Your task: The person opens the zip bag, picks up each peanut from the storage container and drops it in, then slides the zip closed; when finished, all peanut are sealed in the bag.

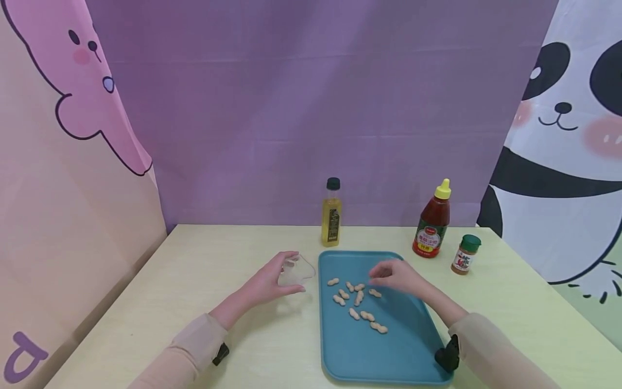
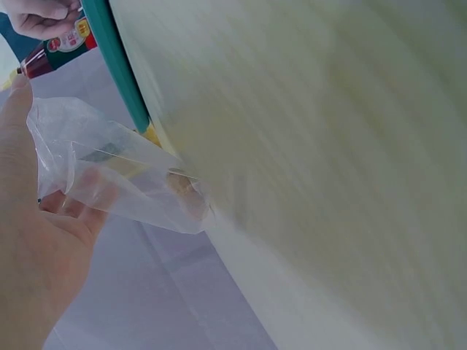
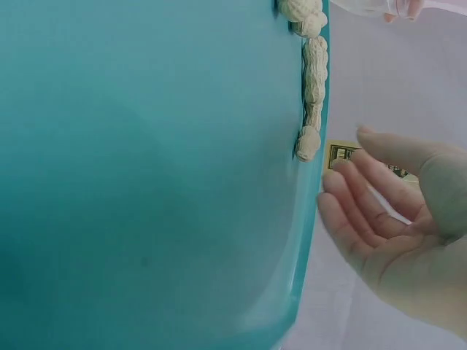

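A clear plastic bag (image 2: 109, 168) hangs from my left hand (image 1: 269, 281), which holds it with thumb and fingers apart, left of the tray. In the left wrist view a tan peanut (image 2: 187, 195) shows through the bag's lower end. My right hand (image 1: 398, 276) is over the upper right of the blue tray (image 1: 389, 356). Its fingers are slightly bent, and the right wrist view shows nothing between them and the thumb. Several peanuts (image 1: 359, 298) in their shells lie scattered on the tray, one (image 1: 374, 293) just below the right fingertips.
Behind the tray stands an oil bottle (image 1: 332, 216) with a dark cap. To the right are a red sauce bottle (image 1: 432, 227) with a yellow tip and a small green-capped jar (image 1: 465, 255). The pale table (image 1: 218, 248) meets a purple cloth at its back edge.
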`<state>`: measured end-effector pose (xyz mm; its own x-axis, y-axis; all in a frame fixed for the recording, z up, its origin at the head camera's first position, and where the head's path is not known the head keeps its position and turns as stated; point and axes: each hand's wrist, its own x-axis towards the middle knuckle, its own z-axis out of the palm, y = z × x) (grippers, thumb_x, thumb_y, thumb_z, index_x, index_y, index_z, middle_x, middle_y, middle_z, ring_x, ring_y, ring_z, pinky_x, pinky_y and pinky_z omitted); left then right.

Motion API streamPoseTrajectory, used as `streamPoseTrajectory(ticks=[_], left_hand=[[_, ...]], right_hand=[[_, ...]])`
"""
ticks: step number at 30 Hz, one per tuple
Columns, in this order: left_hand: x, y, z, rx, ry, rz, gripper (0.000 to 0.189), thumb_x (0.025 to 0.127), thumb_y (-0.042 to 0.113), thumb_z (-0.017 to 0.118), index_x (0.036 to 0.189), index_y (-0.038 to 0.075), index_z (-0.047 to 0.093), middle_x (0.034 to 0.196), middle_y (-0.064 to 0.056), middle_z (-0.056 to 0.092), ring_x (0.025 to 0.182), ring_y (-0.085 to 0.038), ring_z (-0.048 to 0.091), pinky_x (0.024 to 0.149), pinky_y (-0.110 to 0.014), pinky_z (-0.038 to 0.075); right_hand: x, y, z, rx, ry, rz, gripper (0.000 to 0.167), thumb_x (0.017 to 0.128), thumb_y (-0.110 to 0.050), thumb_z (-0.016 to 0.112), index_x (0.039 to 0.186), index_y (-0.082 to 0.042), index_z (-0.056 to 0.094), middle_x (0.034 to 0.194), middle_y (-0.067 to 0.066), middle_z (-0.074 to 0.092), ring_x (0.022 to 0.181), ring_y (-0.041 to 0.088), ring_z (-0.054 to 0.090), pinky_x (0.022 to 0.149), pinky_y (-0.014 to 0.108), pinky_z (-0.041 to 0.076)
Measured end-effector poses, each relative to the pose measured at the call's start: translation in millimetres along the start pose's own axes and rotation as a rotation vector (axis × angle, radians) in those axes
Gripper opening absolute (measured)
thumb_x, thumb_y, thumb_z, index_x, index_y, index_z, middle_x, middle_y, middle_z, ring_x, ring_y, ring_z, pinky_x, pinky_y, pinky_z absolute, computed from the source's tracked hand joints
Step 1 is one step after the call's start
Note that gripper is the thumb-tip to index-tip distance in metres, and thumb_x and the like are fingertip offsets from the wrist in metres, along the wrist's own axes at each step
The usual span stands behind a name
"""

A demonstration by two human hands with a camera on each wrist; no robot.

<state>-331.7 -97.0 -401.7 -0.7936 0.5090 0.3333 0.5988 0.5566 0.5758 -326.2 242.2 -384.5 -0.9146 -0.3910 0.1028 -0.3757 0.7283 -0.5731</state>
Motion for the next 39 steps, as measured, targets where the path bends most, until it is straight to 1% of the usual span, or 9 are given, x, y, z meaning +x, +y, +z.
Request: streamPoseTrajectory(ticks=[3, 9, 12, 15, 20, 26, 31, 33, 39], left_hand=[[-0.2, 0.2, -0.4, 0.003, 0.003, 0.005, 0.081, 0.077, 0.039, 0.075, 0.141, 0.008, 0.034, 0.136, -0.007, 0.049, 0.120, -0.021, 0.052, 0.100, -0.038, 0.045], [0.1, -0.1, -0.7, 0.006, -0.004, -0.012, 0.082, 0.077, 0.041, 0.075, 0.142, 0.010, 0.033, 0.138, -0.005, 0.048, 0.122, -0.021, 0.051, 0.102, -0.037, 0.044], [-0.1, -0.5, -0.2, 0.009, -0.005, -0.013, 0.083, 0.077, 0.041, 0.075, 0.142, 0.010, 0.034, 0.138, -0.006, 0.048, 0.122, -0.022, 0.051, 0.102, -0.037, 0.044], [-0.3, -1.2, 0.2, 0.006, -0.006, -0.015, 0.083, 0.076, 0.042, 0.075, 0.141, 0.011, 0.034, 0.138, -0.006, 0.048, 0.122, -0.022, 0.051, 0.102, -0.038, 0.044], [-0.4, -1.7, 0.2, 0.005, -0.009, -0.020, 0.084, 0.076, 0.046, 0.074, 0.142, 0.012, 0.033, 0.138, -0.005, 0.048, 0.123, -0.022, 0.050, 0.102, -0.038, 0.043], [-0.7, -1.4, -0.2, 0.005, -0.009, -0.013, 0.084, 0.076, 0.046, 0.073, 0.142, 0.012, 0.033, 0.138, -0.005, 0.048, 0.123, -0.022, 0.050, 0.103, -0.038, 0.043], [-1.4, -0.4, -1.0, 0.006, -0.006, -0.001, 0.082, 0.077, 0.043, 0.074, 0.141, 0.012, 0.034, 0.138, -0.005, 0.048, 0.123, -0.021, 0.051, 0.103, -0.038, 0.043], [-1.5, 0.1, -1.4, 0.007, -0.007, -0.003, 0.082, 0.077, 0.044, 0.074, 0.141, 0.011, 0.034, 0.138, -0.005, 0.048, 0.123, -0.021, 0.050, 0.103, -0.038, 0.043], [-2.2, 1.8, -2.0, 0.004, -0.015, -0.015, 0.083, 0.077, 0.046, 0.073, 0.141, 0.011, 0.034, 0.138, -0.005, 0.048, 0.123, -0.022, 0.050, 0.102, -0.039, 0.043]], right_hand=[[-1.5, 1, 0, -0.009, -0.039, 0.021, 0.023, 0.085, -0.020, 0.069, 0.100, -0.002, 0.069, 0.092, 0.006, 0.069, 0.083, 0.017, 0.062, 0.073, 0.033, 0.055], [-5.0, -1, 2, 0.001, -0.114, 0.082, 0.014, 0.084, -0.016, 0.069, 0.092, -0.005, 0.071, 0.082, 0.001, 0.067, 0.073, 0.012, 0.057, 0.065, 0.028, 0.052], [-6.1, -1, 4, 0.023, -0.141, 0.082, 0.012, 0.084, -0.015, 0.070, 0.090, -0.005, 0.070, 0.081, 0.001, 0.067, 0.071, 0.012, 0.056, 0.063, 0.028, 0.051], [-6.2, -1, 5, 0.038, -0.161, 0.057, 0.012, 0.083, -0.014, 0.071, 0.090, -0.005, 0.070, 0.083, 0.002, 0.067, 0.072, 0.013, 0.056, 0.064, 0.027, 0.050], [-5.8, -2, 5, 0.041, -0.175, 0.035, 0.016, 0.081, -0.016, 0.073, 0.092, -0.005, 0.069, 0.082, 0.001, 0.066, 0.074, 0.013, 0.054, 0.065, 0.028, 0.048], [-8.5, -1, 2, 0.067, -0.183, 0.049, 0.019, 0.086, -0.020, 0.068, 0.096, -0.004, 0.069, 0.081, 0.002, 0.065, 0.070, 0.014, 0.054, 0.063, 0.027, 0.049], [-11.1, 0, -1, 0.078, -0.215, 0.081, 0.020, 0.085, -0.023, 0.069, 0.093, -0.005, 0.071, 0.077, 0.002, 0.063, 0.068, 0.015, 0.053, 0.062, 0.029, 0.047], [-11.3, 1, -1, 0.086, -0.230, 0.092, 0.021, 0.084, -0.025, 0.070, 0.093, -0.006, 0.071, 0.077, 0.001, 0.063, 0.069, 0.015, 0.054, 0.064, 0.030, 0.048], [-11.5, 2, -2, 0.101, -0.282, 0.074, 0.019, 0.085, -0.026, 0.069, 0.092, -0.009, 0.073, 0.077, 0.000, 0.063, 0.072, 0.015, 0.055, 0.066, 0.030, 0.049]])
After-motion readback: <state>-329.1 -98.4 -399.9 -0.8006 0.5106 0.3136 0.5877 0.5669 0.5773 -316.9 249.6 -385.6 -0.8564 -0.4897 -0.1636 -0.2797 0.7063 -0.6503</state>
